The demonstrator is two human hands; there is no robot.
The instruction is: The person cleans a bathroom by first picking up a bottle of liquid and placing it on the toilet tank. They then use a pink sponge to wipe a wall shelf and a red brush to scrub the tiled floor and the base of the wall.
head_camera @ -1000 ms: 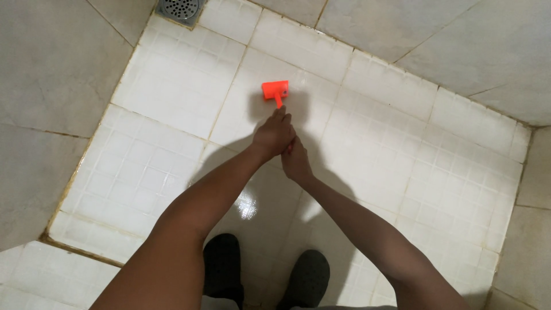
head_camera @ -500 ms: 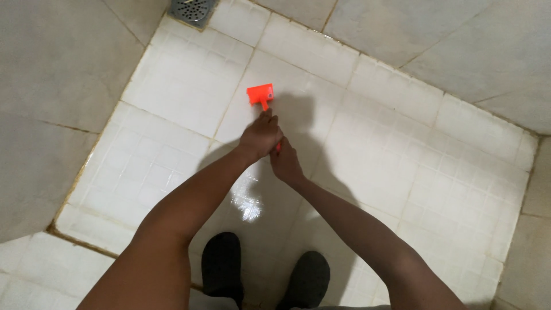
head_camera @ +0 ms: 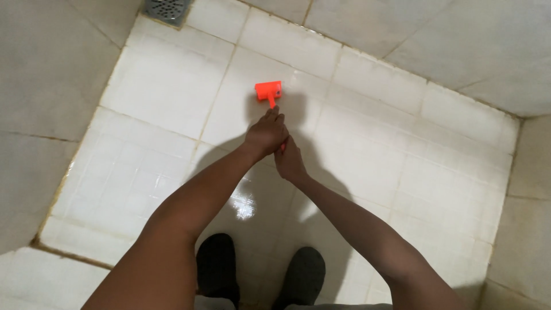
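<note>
Both hands, the left hand (head_camera: 265, 134) in front and the right hand (head_camera: 290, 162) behind, have a closed grip around the handle of an orange brush (head_camera: 268, 91), its head resting on the white floor tiles (head_camera: 160, 97). The floor looks wet and shiny (near the dark shoes (head_camera: 218, 267)), so a foot could slip, or the brush could skid sideways.

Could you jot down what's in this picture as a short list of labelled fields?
Place: white tiled floor, wet and shiny in spots
Tool: orange long-handled brush, head on the tiles
Left hand: grip closed round the handle, higher hand in the picture
Right hand: grip closed round the handle, just below the left
Drain: metal grate at top left corner
Feet: dark shoes at bottom edge
</note>
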